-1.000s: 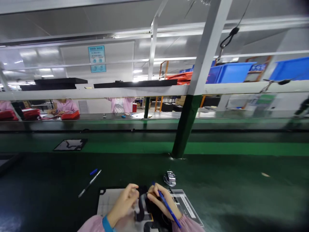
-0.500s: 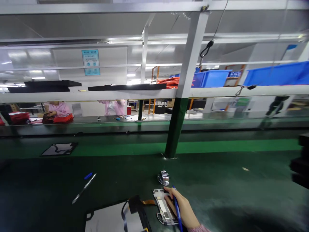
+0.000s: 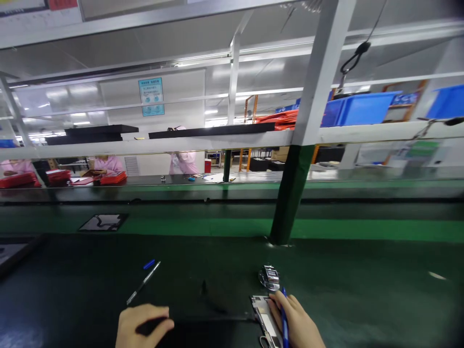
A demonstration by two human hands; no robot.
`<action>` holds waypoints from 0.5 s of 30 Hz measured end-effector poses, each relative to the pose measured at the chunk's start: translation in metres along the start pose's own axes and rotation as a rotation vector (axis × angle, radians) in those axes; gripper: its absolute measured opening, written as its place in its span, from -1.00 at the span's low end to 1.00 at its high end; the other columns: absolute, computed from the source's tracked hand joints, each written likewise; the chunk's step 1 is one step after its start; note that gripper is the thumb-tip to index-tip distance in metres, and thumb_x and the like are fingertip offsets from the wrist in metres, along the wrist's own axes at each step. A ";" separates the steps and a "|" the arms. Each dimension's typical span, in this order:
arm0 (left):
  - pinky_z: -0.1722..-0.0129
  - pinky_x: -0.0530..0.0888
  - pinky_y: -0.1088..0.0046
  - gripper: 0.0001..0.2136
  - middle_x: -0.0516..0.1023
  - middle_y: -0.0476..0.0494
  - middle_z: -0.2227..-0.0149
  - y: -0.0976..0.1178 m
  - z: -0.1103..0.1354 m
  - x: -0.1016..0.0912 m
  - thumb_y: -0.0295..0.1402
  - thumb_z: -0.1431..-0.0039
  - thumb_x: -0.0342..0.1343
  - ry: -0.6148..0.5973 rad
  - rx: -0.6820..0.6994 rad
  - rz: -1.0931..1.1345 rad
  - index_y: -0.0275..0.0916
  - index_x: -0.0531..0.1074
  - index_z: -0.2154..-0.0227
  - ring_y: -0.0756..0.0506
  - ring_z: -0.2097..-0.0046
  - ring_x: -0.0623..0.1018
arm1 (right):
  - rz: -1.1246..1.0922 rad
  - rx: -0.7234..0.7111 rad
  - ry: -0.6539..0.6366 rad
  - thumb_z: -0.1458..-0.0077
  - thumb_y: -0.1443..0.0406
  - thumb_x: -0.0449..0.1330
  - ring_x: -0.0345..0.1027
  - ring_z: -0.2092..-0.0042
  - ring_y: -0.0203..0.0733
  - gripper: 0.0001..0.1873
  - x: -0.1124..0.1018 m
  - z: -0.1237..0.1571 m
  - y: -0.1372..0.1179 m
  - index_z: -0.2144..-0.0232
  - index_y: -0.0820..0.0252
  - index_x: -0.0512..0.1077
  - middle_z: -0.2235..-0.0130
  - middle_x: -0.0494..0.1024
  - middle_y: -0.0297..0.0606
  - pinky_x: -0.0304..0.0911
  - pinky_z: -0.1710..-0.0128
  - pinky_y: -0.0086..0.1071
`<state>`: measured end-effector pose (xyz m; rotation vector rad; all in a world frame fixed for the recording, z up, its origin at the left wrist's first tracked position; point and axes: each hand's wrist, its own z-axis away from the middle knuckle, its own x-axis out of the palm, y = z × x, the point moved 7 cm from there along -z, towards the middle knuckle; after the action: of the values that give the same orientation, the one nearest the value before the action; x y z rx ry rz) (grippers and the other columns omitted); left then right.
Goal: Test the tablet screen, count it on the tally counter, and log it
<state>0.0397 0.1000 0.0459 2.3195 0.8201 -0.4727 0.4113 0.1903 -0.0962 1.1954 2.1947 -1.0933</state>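
My left hand (image 3: 139, 325) is closed, thumb and forefinger curled together at the left corner of a dark flat screen panel (image 3: 213, 333). That panel looks tilted up, its dark side towards me. My right hand (image 3: 297, 319) grips a blue pen (image 3: 285, 321), and its fingertips rest on a small white, metal-framed board (image 3: 267, 316). Just beyond those fingers stands a shiny round metal piece (image 3: 269, 277) with a small box-like top. A clear pen (image 3: 144, 282) and its blue cap (image 3: 149, 264) lie farther left.
A green post (image 3: 292, 198) rises from the dark green bench (image 3: 355, 285). Near the back lies a thin grey panel (image 3: 103, 222); another dark-framed panel (image 3: 16, 251) is at the left edge. Blue bins (image 3: 366, 108) sit on the shelf. People in pink work across the bench.
My left hand has come into view at the screen panel, whose grey back no longer shows. My right hand keeps the pen and stays at the board. The view has swung left.
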 end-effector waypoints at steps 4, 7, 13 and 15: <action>0.44 0.59 0.47 -0.75 0.64 -0.01 0.44 -0.018 -0.022 0.001 -0.21 0.04 0.36 0.231 -0.113 0.053 -0.11 0.57 0.27 -0.10 0.45 0.62 | -0.055 0.001 -0.002 -0.23 0.04 0.00 0.42 0.46 -0.11 -0.68 -0.007 -0.006 -0.002 0.45 0.04 0.34 0.51 0.43 -0.29 0.37 0.49 -0.31; 0.37 0.59 0.38 -0.65 0.61 -0.06 0.44 -0.040 -0.017 0.011 -0.16 0.02 0.33 0.312 -0.229 0.077 -0.21 0.53 0.19 -0.13 0.41 0.61 | -0.047 -0.006 0.056 -0.22 -0.07 -0.02 0.40 0.49 -0.07 -0.56 -0.017 -0.008 -0.008 0.51 0.03 0.35 0.56 0.45 -0.28 0.37 0.49 -0.26; 0.14 0.56 0.25 -0.46 0.57 -0.27 0.11 -0.084 0.006 0.033 -0.10 0.01 0.29 0.392 -0.453 0.284 -0.27 0.39 0.00 -0.26 0.10 0.59 | -0.286 -0.035 0.106 -0.18 0.10 0.16 0.54 0.17 0.01 -0.71 -0.016 -0.008 -0.070 0.43 0.04 0.14 0.07 0.57 -0.03 0.45 0.30 -0.24; 0.09 0.53 0.24 -0.50 0.56 -0.28 0.10 -0.089 0.010 0.038 -0.12 0.02 0.30 0.388 -0.459 0.342 -0.28 0.41 0.06 -0.27 0.07 0.57 | -0.365 -0.061 0.137 -0.18 0.11 0.15 0.53 0.10 0.04 -0.67 -0.010 -0.011 -0.099 0.42 0.02 0.04 -0.05 0.49 0.05 0.46 0.28 -0.23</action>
<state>0.0079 0.1647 -0.0200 2.0726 0.6015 0.2970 0.3338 0.1614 -0.0393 0.8867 2.6046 -1.0968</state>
